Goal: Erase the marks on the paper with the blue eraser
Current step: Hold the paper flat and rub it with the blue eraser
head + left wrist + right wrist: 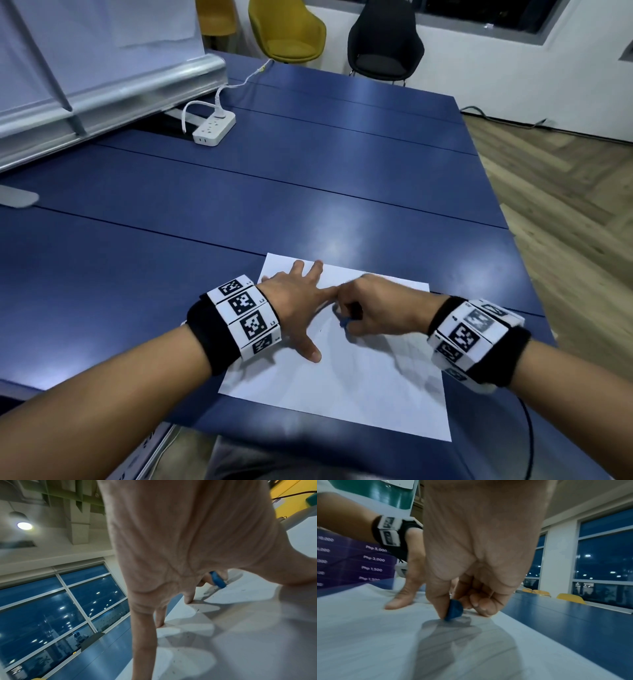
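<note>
Dark blue panelled surface (308,192): carries every item below; the landmark for placement is the sheet.

White rectangular sheet of paper (359,387): lies flat at the near edge of the surface, directly in front of the person. Marks on it are too faint to locate in the head view; small dark specks, probably eraser crumbs, show near the fingertips in the left wrist view.

White power strip with plugged cable (214,129): well beyond the sheet, toward its far left.

Left hand (294,301): palm down on the sheet's far-left part, fingers (159,620) spread and straight, tips pressing the paper, thumb reaching toward the sheet's middle. It holds nothing; it appears to pin the sheet.

Right hand (373,305): over the sheet's upper middle, just right of the left hand, the two almost touching. Thumb and forefinger pinch the eraser; the remaining fingers (481,605) are curled under, knuckles at the paper.

Small rounded blue eraser (454,610): held upright between the right thumb and forefinger, long axis roughly vertical, its lower end touching the sheet.

Governing relation: the eraser is already in the right hand and on the paper, in the gap between the left thumb and left forefinger. Judged step: rubbing, with strokes best kept short and clear of the pinning hand so the sheet does not buckle.
</note>
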A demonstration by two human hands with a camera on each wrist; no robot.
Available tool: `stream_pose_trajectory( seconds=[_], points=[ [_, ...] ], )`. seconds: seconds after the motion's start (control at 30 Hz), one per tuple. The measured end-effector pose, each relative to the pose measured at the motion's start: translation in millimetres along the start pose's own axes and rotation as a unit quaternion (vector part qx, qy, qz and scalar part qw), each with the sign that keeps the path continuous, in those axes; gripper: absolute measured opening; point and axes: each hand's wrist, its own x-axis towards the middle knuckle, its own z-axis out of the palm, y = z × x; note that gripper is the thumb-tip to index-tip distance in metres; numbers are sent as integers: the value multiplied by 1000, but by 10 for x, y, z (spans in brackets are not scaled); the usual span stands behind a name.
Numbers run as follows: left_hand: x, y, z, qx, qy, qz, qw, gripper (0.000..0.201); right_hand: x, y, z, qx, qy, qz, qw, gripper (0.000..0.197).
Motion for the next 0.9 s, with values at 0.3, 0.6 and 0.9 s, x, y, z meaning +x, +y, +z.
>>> stream_pose_trajectory(
  seconds=[0.3, 0.6, 0.9],
  points=[
    [19, -5, 1, 2, -6, -3, 1000, 121, 4, -43, 45, 16, -7, 0, 1000, 22],
    [23, -9, -30, 4, -12, -5, 1000, 127, -107, -106, 150, 52, -53, -10, 997, 17],
    [21, 3, -26, 13, -12, -8, 1000, 129, -169, -154, 319, 77, -54, -34, 995, 8]
  ],
)
